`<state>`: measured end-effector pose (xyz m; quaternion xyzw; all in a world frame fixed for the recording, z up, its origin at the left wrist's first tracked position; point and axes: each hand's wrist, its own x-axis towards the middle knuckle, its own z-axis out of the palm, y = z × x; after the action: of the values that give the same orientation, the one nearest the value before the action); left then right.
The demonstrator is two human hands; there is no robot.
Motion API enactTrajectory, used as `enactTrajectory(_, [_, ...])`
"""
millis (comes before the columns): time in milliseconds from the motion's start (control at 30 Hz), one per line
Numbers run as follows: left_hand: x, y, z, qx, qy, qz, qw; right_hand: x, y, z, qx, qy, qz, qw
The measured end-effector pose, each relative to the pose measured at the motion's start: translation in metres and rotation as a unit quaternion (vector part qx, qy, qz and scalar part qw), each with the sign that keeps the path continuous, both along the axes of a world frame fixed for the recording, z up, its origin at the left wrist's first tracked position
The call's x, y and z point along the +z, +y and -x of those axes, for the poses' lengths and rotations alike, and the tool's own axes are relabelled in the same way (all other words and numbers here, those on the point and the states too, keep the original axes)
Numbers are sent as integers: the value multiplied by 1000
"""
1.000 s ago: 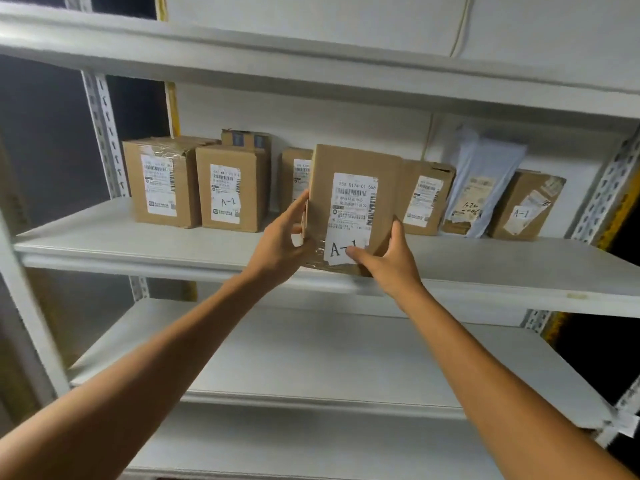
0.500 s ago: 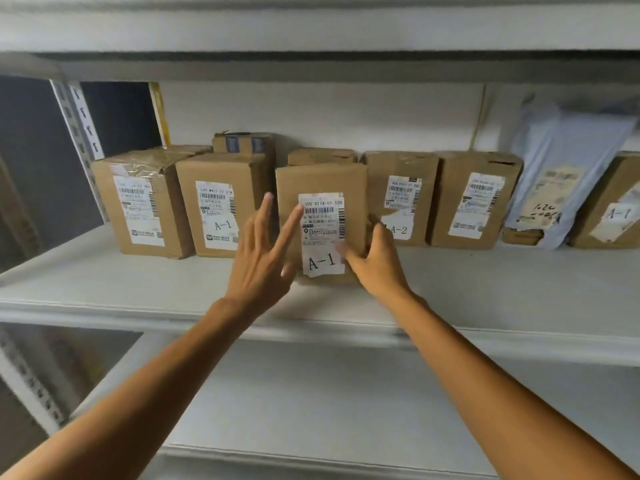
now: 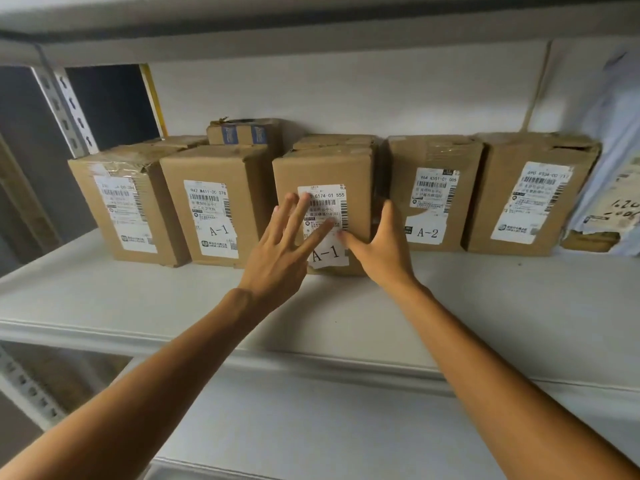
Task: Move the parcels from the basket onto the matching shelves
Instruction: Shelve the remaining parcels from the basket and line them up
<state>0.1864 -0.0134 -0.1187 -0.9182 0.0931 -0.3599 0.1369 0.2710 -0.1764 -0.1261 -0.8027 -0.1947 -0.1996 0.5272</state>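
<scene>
A brown cardboard parcel [image 3: 325,171] with a white label marked A-1 stands upright on the white shelf [image 3: 485,306], in a row of similar boxes. My left hand [image 3: 287,247] lies flat on its front, fingers straight and spread over the label. My right hand [image 3: 381,244] touches the lower right of the parcel's front, thumb up along the right edge. Neither hand grips it. The basket is out of view.
Left of it stand two boxes, one marked A-1 [image 3: 214,206], the other [image 3: 124,206] with a smaller box [image 3: 242,131] behind. To the right are a box marked A-2 [image 3: 433,192], another box [image 3: 533,195] and a grey mailer bag [image 3: 616,161]. A lower shelf [image 3: 311,427] lies beneath.
The parcel went from held at the shelf's front edge to standing in the row at the back. My left hand let go and flattened on its front. The camera moved closer.
</scene>
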Motion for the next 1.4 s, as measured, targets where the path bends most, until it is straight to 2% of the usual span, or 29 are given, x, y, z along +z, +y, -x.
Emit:
enactTrajectory(200, [3, -2, 4, 4, 41, 14, 999, 4, -3, 9, -9, 6, 18, 1000])
enactTrajectory(300, [10, -2, 16, 16, 72, 20, 997, 2, -12, 28, -13, 25, 73, 997])
enactTrajectory(433, [24, -18, 41, 15, 98, 90, 991, 3, -38, 66, 4, 86, 96, 992])
enactTrajectory(500, [29, -31, 49, -29, 128, 146, 981, 6, -58, 88, -12, 109, 99, 989])
enactTrajectory(600, [35, -56, 60, -139, 196, 204, 949, 13, -95, 122, -52, 121, 121, 984])
enactTrajectory(700, [34, -93, 72, -197, 231, 180, 936, 15, -140, 164, -122, 130, 164, 970])
enactTrajectory(800, [25, -137, 90, -239, 288, 176, 911, 9, -189, 212, -171, 179, 181, 952])
enactTrajectory(933, [10, -208, 128, -361, 405, 174, 822, 6, -254, 278, -241, 228, 51, 942])
enactTrajectory(1000, [9, -248, 151, -410, 448, 171, 775, -1, -284, 312, -285, 220, 54, 931])
enactTrajectory(1067, [11, -286, 172, -448, 459, 165, 749, -13, -311, 346, -309, 219, 60, 923])
enactTrajectory(1400, [-27, -476, 267, -489, 503, 82, 708, -69, -459, 497, -428, 261, 23, 865])
